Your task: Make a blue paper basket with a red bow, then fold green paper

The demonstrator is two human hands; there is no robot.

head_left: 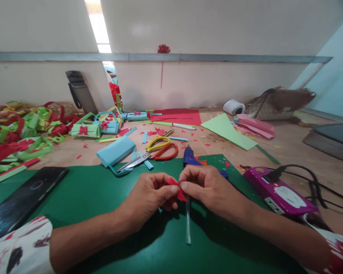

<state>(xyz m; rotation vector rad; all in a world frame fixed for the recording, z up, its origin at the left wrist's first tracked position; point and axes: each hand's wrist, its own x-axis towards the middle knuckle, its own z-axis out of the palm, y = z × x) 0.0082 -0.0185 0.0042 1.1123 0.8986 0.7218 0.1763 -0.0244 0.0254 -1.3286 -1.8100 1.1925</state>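
A small red paper bow (181, 195) is pinched between my two hands over the green mat. My left hand (154, 190) grips its left side with thumb and forefinger. On its right side, the thumb and fingertips of my right hand (202, 184) close on the same bow. Just behind my right hand lies a blue glue gun (189, 156), its clear glue stick (188, 224) reaching toward me under the hands. Scissors (140, 161) with yellow and red handles rest beyond my left hand, partly over a light blue paper bag (117, 150).
A phone (25, 198) lies on the green mat (117, 243) at left. To the right sits a purple power strip (280, 192) with black cables. Finished paper bags (85, 130), a heap of paper strips (25, 129), red paper (174, 116), green paper (231, 131) and a handbag (277, 102) stand farther back.
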